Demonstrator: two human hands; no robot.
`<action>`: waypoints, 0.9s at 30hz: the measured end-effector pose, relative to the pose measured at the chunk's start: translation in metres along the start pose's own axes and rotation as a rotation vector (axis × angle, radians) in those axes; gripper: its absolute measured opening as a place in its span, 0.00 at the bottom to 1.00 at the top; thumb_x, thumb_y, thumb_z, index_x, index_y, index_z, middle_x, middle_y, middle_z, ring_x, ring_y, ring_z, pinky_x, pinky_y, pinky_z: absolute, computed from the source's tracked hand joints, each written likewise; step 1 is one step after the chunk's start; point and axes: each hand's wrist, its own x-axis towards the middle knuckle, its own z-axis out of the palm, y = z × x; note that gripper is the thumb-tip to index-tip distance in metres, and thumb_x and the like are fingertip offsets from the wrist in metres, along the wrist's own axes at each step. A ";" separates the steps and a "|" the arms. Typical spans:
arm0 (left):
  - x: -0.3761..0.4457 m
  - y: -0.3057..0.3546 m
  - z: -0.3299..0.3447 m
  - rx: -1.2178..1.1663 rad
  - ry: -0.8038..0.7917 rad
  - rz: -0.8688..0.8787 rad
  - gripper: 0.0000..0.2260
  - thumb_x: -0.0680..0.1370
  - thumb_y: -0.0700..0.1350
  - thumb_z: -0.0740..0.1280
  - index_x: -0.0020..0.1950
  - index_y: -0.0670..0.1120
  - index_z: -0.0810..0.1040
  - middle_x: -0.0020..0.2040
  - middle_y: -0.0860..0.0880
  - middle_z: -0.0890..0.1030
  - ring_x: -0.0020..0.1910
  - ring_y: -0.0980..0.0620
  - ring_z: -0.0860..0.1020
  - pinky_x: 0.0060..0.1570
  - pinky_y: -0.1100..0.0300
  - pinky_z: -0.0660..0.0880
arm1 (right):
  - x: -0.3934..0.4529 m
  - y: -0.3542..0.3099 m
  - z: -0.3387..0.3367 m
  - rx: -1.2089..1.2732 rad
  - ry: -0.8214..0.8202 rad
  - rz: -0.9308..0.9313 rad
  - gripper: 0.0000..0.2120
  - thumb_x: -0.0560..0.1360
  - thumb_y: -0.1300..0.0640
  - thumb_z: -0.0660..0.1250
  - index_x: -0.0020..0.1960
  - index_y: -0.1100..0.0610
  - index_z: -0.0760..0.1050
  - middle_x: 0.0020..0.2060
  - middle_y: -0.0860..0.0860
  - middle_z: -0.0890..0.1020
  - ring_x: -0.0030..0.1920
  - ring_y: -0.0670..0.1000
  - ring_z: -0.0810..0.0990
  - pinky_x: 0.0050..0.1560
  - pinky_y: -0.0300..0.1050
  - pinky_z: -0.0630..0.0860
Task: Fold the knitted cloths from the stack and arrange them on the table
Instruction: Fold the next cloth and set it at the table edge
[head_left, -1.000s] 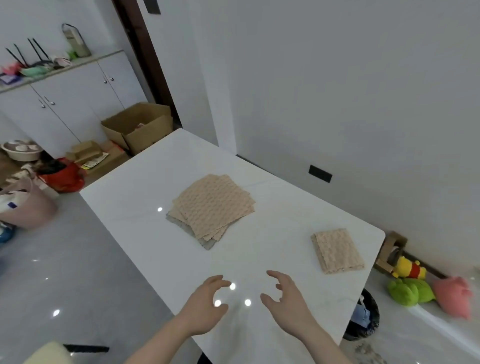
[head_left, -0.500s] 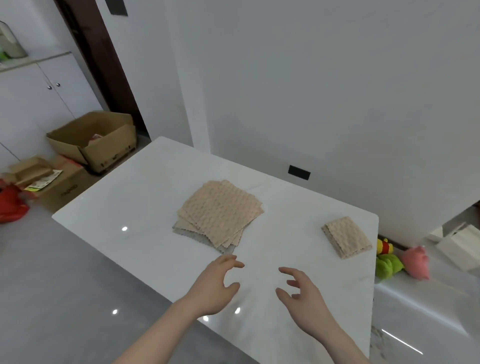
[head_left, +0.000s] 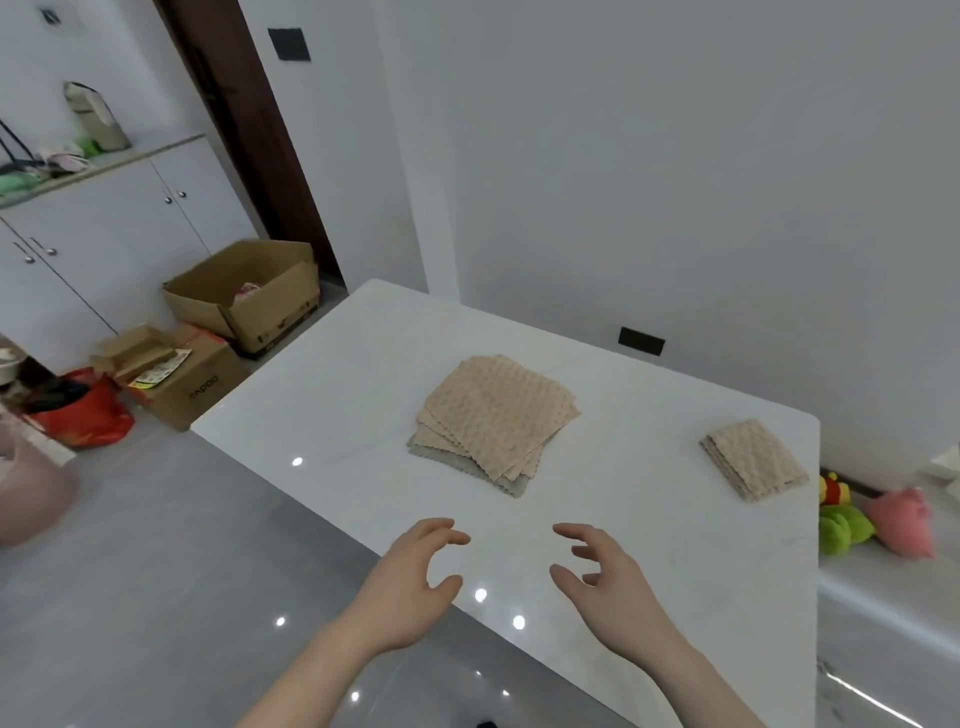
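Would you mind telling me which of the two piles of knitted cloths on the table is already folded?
The small pile near the table's right edge is folded: compact and narrow. The larger stack in the middle lies flat and fanned out, unfolded.

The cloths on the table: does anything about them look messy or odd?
Slightly: the stack of beige knitted cloths is fanned, its edges misaligned, with a grey cloth peeking out beneath. The folded beige cloth looks tidy.

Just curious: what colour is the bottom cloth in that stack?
Grey, peeking out under the beige cloths of the stack; head view shows it.
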 end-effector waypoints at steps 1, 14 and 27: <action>-0.004 -0.003 -0.005 -0.004 0.017 -0.010 0.18 0.79 0.50 0.67 0.67 0.64 0.73 0.72 0.68 0.64 0.62 0.59 0.74 0.61 0.72 0.65 | -0.001 -0.001 0.008 0.003 -0.011 0.007 0.18 0.77 0.51 0.69 0.64 0.36 0.72 0.63 0.30 0.73 0.65 0.37 0.73 0.61 0.37 0.73; 0.039 -0.089 -0.080 -0.056 0.022 0.060 0.16 0.78 0.50 0.67 0.64 0.66 0.74 0.70 0.71 0.65 0.65 0.68 0.70 0.65 0.65 0.68 | 0.052 -0.050 0.084 -0.046 0.051 0.022 0.18 0.77 0.50 0.69 0.64 0.36 0.72 0.63 0.30 0.73 0.64 0.36 0.72 0.59 0.35 0.73; 0.167 -0.192 -0.179 0.135 -0.278 0.249 0.18 0.79 0.50 0.66 0.69 0.59 0.73 0.71 0.64 0.66 0.71 0.61 0.67 0.66 0.68 0.61 | 0.122 -0.093 0.208 -0.006 0.332 0.195 0.18 0.77 0.54 0.69 0.62 0.37 0.72 0.63 0.32 0.74 0.63 0.37 0.73 0.59 0.38 0.73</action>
